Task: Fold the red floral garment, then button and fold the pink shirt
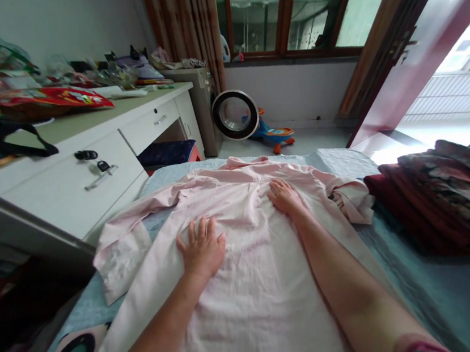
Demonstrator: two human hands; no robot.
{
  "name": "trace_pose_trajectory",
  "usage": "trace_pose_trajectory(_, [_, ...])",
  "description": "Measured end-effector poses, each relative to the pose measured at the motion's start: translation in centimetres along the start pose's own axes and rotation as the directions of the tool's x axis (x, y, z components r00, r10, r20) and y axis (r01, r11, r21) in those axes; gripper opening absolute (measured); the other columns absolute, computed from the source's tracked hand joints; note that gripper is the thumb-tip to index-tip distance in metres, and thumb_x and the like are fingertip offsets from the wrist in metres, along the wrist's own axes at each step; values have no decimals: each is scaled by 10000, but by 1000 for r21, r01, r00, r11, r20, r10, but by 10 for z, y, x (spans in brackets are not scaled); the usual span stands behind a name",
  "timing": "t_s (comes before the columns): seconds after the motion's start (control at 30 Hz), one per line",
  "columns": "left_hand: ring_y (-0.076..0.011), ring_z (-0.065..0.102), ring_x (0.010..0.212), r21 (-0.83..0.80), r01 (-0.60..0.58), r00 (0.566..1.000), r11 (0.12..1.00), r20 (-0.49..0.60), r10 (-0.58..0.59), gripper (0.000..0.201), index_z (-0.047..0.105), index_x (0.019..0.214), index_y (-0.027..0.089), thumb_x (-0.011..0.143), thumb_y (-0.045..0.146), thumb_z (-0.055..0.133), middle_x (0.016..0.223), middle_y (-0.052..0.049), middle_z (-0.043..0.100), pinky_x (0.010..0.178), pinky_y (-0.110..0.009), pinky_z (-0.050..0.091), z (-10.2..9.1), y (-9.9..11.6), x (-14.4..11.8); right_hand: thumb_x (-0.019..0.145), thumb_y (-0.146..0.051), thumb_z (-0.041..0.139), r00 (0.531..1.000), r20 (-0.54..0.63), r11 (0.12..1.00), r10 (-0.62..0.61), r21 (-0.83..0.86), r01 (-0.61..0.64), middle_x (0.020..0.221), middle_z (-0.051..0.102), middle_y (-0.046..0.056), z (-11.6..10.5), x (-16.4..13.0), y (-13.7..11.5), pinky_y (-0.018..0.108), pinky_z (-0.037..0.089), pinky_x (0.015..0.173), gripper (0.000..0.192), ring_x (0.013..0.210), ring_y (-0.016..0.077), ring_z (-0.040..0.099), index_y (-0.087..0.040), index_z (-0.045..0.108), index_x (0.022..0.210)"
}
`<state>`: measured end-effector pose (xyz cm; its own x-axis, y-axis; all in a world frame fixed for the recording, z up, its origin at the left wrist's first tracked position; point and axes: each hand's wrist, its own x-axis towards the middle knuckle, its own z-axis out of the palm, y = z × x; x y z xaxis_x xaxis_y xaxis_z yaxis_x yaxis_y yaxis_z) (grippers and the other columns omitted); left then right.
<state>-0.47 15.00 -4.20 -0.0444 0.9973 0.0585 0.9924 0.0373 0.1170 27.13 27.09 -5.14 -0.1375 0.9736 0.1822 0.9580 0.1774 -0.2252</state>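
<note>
A pale pink shirt (254, 265) lies spread flat, back side up, on a bed covered with a light blue sheet (446, 287). My left hand (201, 247) rests palm down on the shirt's left middle, fingers spread. My right hand (284, 195) presses flat farther up, near the collar end on the right side. One sleeve (127, 246) lies folded out to the left; the other sleeve (349, 196) is bunched at the right. Neither hand holds anything.
A dark red patterned blanket (451, 195) is piled on the bed's right. A white desk (100, 158) with drawers and clutter stands at the left. A round fan (235, 114) and a toy car (275, 135) sit on the floor beyond.
</note>
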Motion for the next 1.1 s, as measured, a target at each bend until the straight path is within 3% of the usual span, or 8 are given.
trace_pose_trajectory(0.1, [-345,334,1389,-20,-3,998,1000,68,5,469,492,1377,244,934,375,411,1496,-123,429,1086,-625,297,-13,15,18,963,-362,444,1000,-8,1000,6,-8,-6,1505,449,118,2,2,-1,392,293,1134,432,1378,259,395,-150,564,1319])
trace_pose_trajectory(0.2, [-300,310,1424,-35,-124,992,992,-42,122,452,474,1384,226,958,354,389,1522,-119,399,1131,-536,291,-21,46,40,954,-357,454,1000,-17,1000,19,-6,-19,1497,460,112,2,3,-1,385,302,1126,423,1371,253,404,-163,568,1313])
trace_pose_trajectory(0.33, [-290,316,1431,-60,-320,944,946,-100,313,482,455,1395,216,955,414,441,1533,-122,390,1148,-482,290,-10,90,67,950,-341,456,999,-33,1000,10,6,-10,1476,486,101,1,3,-1,356,305,1119,391,1352,239,423,-172,587,1277])
trace_pose_trajectory(0.43, [-262,465,1317,-76,-361,932,930,-78,355,440,498,1330,239,945,450,472,1416,-103,524,1085,-417,374,2,106,86,948,-336,455,999,-44,1000,8,21,-7,1462,501,93,2,3,-1,343,292,1126,380,1347,227,426,-175,595,1262])
trace_pose_trajectory(0.6, [-283,572,1157,-122,-172,985,977,-51,167,445,533,1254,191,955,498,414,1215,-130,647,982,-406,448,3,114,129,917,-346,490,997,-43,995,68,77,-65,1429,536,76,2,5,1,358,324,1098,364,1298,244,467,-205,628,1223])
trace_pose_trajectory(0.77, [-305,575,1127,-143,8,996,990,-89,-21,397,600,1192,181,935,431,430,1265,-159,587,910,-401,488,10,123,153,884,-284,492,980,-105,982,169,105,-158,1443,523,81,1,8,9,358,323,1106,431,1333,249,428,-190,590,1293])
trace_pose_trajectory(0.93, [-315,536,1170,-111,-81,982,991,-181,60,391,640,1149,185,899,438,477,1306,-154,558,985,-451,450,23,118,151,937,-363,436,976,-38,976,214,42,-212,1520,438,69,3,10,11,397,235,1172,511,1415,262,328,-173,492,1408])
trace_pose_trajectory(1.1, [-328,312,1414,-103,-152,977,983,-167,134,513,526,1350,207,897,441,469,1555,-127,357,1154,-577,235,23,113,156,975,-461,383,972,29,972,233,-50,-231,1562,373,61,2,9,4,427,246,1164,549,1421,287,317,-196,437,1452])
